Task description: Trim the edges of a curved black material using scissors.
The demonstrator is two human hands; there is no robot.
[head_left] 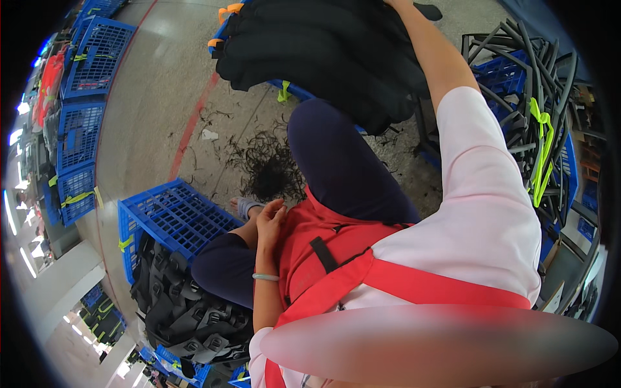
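My left hand [270, 220] rests by my lap at the edge of the red apron [330, 239]. Its fingers are curled in, and whatever they may hold is hidden. Stretched far forward, my right arm [436, 52] reaches over a heap of black padded fabric pieces [317, 52]. Only a bit of that hand shows at the top edge, beside the black pieces, so its fingers are out of sight. The black pieces lie on a blue crate, mostly covering it.
Black scraps [268, 171] litter the floor before my knees. At my left, a blue crate [181, 213] stands near black straps with buckles [194, 310]. Stacked blue crates [81, 136] line the far left. On the right, grey-black tubular strips [537, 71] fill another crate, with a yellow-green tie [541, 149].
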